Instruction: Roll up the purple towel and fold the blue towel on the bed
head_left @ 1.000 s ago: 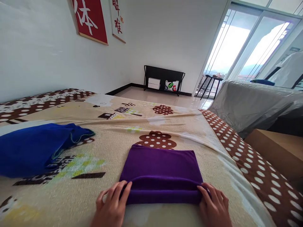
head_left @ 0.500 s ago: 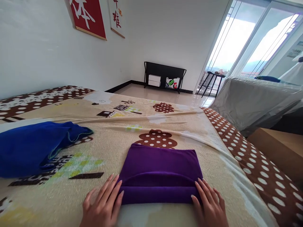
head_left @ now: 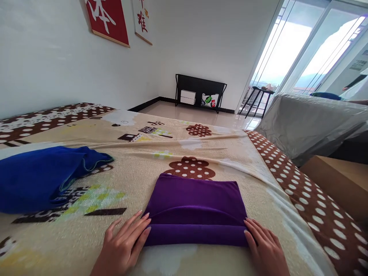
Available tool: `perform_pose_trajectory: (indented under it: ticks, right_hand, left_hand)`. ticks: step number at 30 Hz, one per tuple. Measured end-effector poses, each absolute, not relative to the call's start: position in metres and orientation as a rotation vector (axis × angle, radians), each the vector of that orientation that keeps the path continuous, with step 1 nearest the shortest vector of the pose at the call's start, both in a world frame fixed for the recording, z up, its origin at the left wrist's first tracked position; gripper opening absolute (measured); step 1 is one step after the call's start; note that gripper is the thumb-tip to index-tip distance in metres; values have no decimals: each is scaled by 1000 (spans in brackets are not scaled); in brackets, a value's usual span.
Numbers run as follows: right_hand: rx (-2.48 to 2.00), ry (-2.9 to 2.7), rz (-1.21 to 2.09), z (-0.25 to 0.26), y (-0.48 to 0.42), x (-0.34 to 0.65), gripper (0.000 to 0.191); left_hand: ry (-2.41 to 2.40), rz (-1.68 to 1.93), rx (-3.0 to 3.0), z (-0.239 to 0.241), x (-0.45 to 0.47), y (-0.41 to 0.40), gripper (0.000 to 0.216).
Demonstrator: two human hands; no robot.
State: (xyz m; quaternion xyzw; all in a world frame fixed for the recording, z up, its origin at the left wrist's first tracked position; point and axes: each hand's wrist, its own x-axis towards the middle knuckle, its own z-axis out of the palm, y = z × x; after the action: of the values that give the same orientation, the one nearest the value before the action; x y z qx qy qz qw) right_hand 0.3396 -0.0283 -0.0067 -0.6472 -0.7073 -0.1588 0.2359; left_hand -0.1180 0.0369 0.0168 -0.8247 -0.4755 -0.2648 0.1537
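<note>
— Both hands have slid outward, fingers flattened now.
— Gripping?
— No. Left hand (head_left: 123, 245) and right hand (head_left: 266, 251) lie open, fingertips touching the folded purple cloth's (head_left: 197, 209) near corners on the patterned beige blanket (head_left: 178, 147); crumpled blue cloth (head_left: 43, 176) lies farther left.

Purple towel (head_left: 197, 209), folded into a flat rectangle, near edge rolled over, lying on the bed
</note>
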Motion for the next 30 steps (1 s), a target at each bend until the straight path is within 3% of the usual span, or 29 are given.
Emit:
perform_pose_trajectory:
  ticks: [3,6,12,24,30]
  right_hand:
    - [-1895,-1815,-16,1,-1,355,45]
    - [-1930,-1794,176,10,53,364,50]
    - [-1981,-1871,281,14,144,374,38]
    - [-1965,-1912,259,5,164,383,31]
    - [-1949,-1925,208,-4,170,383,31]
  left_hand:
    - [-1708,-759,-2466,31,-117,69,31]
    - [-1895,-727,-2529,43,-107,127,39]
    - [-1736,-713,-2701,37,-99,208,33]
    - [-1425,-420,-2532,37,-96,198,27]
    - [-1296,-264,-2416,39,-92,194,8]
